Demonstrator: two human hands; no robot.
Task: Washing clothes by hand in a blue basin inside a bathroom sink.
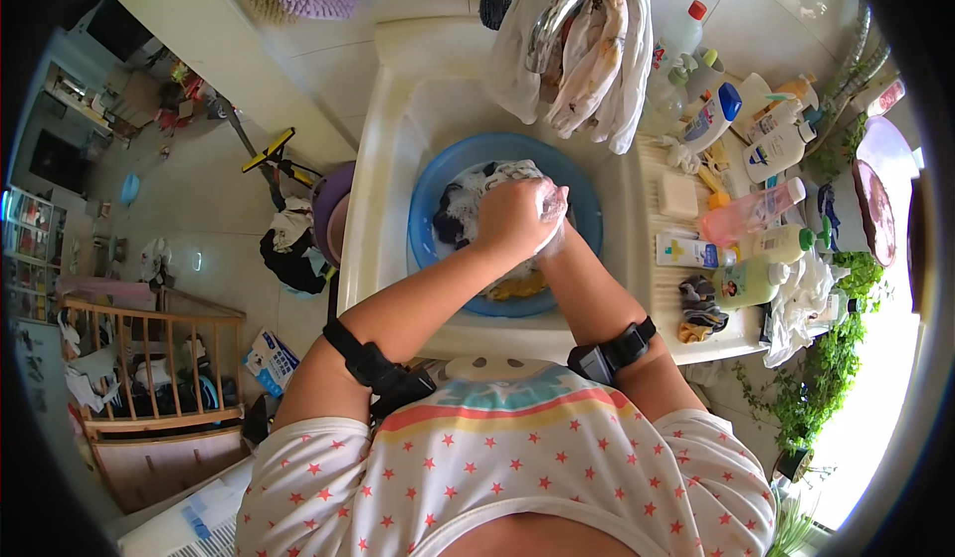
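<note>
Over a blue plastic basin (423, 184) in a pale laundry sink (363, 206), my left hand (518, 210) and my right hand (553, 210) are pressed together with suds on them. A little white, foamy material shows between them; whether it is cloth cannot be told. My left hand covers most of my right hand. Beneath them, soapy water holds dark and white patterned clothes (455, 206) and a yellow cloth (518, 286). White stained cloths (597, 72) hang over the metal faucet (552, 27) beyond the basin.
Right of the basin, the ribbed ledge holds a soap bar (678, 195), a tube (685, 251), a pink bottle (753, 210), small crumpled socks (701, 307) and several other bottles. A purple tub (324, 203) stands left of the sink, near a clothes pile (292, 255). A brush (495, 1) hangs behind.
</note>
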